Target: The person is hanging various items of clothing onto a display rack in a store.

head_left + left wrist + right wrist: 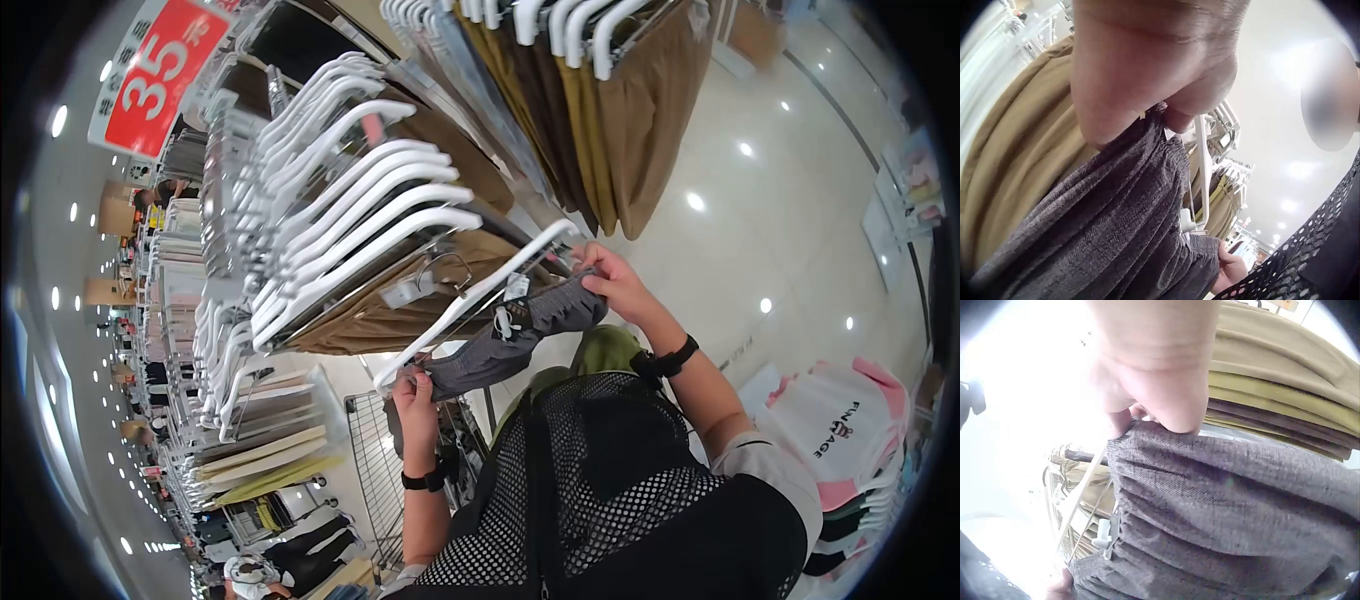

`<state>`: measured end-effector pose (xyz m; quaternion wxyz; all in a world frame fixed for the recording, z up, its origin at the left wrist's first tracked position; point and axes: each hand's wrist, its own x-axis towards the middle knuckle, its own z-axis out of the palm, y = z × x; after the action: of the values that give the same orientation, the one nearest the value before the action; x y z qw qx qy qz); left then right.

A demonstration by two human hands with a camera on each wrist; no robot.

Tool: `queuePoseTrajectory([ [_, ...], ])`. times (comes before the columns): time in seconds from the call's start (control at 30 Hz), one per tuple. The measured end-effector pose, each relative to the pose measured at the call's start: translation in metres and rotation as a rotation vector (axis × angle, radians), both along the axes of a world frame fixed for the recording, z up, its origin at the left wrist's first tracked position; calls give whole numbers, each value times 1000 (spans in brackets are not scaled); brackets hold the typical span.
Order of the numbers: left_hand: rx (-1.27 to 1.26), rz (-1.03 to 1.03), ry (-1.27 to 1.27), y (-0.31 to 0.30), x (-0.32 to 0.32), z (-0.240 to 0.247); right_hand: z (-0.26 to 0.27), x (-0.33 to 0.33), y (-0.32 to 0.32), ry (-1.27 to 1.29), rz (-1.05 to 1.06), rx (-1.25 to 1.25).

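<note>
Grey trousers [483,362] with a gathered elastic waistband hang from a white hanger [455,312] in front of the person's body. My left hand [415,412] pinches one end of the waistband, beside the hanger's lower end. At the other end, my right hand [617,284] grips the waistband between thumb and fingers. A white clip and small tag [508,318] sit at the middle of the waistband. The cloth of the trousers [1110,219] falls in folds below the left hand, and in the right wrist view the trousers [1210,500] spread out below the right hand.
A rack of white hangers [370,215] with brown trousers [370,305] stands just ahead. More trousers [655,110] hang at the upper right. A wire cart [370,455] is beside the left forearm. A red price sign [160,80] hangs upper left; a white-and-pink shirt [835,425] is at right.
</note>
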<state>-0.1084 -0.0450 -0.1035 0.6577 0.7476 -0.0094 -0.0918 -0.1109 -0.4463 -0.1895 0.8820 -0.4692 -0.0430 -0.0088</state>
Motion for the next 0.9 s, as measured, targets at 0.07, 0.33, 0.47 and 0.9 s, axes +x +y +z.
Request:
queuePoseTrajectory([
  [0.07, -64, 26, 86, -19, -3, -1, -2, 6, -11, 35, -25, 12],
  [0.33, -240, 1, 201, -96, -25, 4, -42, 15, -51, -1, -1, 83],
  [0.47, -88, -17, 336, -105, -15, -9, -36, 8, -67, -107, -161, -60],
  [0.9, 751, -845, 0, -208, 21, 33, 43, -64, -71, -358, -109, -1188],
])
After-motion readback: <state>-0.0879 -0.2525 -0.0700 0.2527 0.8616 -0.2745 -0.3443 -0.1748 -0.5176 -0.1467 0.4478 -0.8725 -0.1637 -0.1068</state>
